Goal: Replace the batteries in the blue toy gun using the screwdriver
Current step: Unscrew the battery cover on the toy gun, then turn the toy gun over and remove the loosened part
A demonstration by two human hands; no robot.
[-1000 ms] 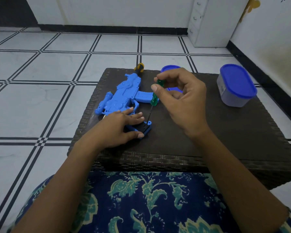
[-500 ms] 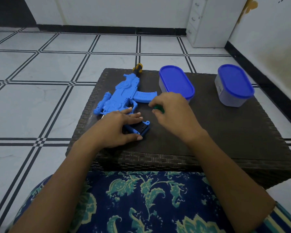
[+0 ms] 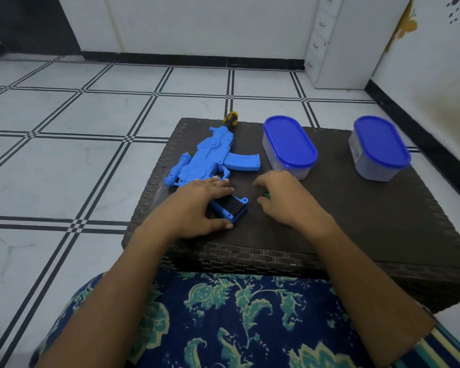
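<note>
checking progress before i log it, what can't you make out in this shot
Head view only:
Screwdriver: just a green speck shows; the right hand covers the rest, grasp unclear.
Battery compartment of the toy gun: the left hand hides most, so no batteries can be seen.
Containers: blue lids and cloudy walls hide the contents.

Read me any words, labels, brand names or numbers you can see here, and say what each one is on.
No text can be read in this view.
Blue toy gun: moulded relief only, no legible letters.
Right-hand container: faint marks on its clear side, too blurred to read.
Wall stickers: a butterfly shape and dots, not writing.
</note>
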